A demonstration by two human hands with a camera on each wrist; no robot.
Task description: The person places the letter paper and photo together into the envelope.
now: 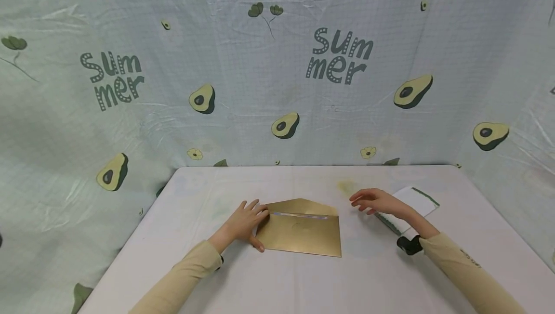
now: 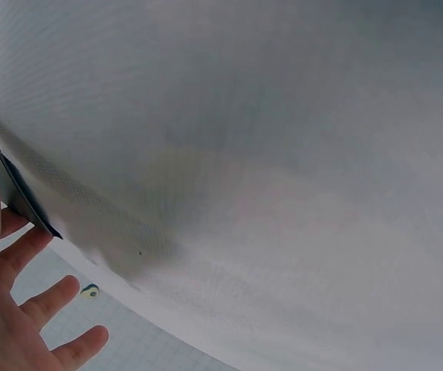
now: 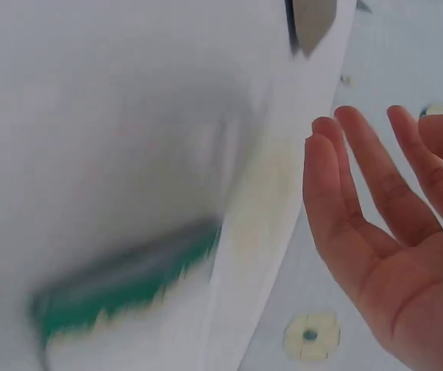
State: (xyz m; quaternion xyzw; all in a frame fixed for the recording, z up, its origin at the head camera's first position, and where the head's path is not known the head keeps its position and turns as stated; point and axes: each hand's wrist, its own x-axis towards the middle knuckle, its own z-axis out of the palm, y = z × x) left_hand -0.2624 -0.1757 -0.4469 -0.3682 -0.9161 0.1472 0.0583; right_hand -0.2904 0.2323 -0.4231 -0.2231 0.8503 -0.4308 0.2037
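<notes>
A gold envelope (image 1: pixel 299 234) lies on the table with its pointed flap (image 1: pixel 299 206) opened away from the person. A thin pale-purple strip (image 1: pixel 299 215) shows along its mouth. On the envelope's left edge rests the left hand (image 1: pixel 243 222), fingers spread and thumb by the lower left corner; the left wrist view shows fingertips (image 2: pixel 28 247) at an envelope corner. To the right, the right hand (image 1: pixel 377 202) hovers with loosely bent fingers and holds nothing. Beneath and beside it lies a white card or sheet (image 1: pixel 414 202) with green edging, partly hidden by the forearm.
The white-covered table (image 1: pixel 303 285) reaches back to a hanging cloth (image 1: pixel 243 63) printed with avocados and lettering. A black wrist device (image 1: pixel 409 245) sits at the right cuff. Both sleeves are beige.
</notes>
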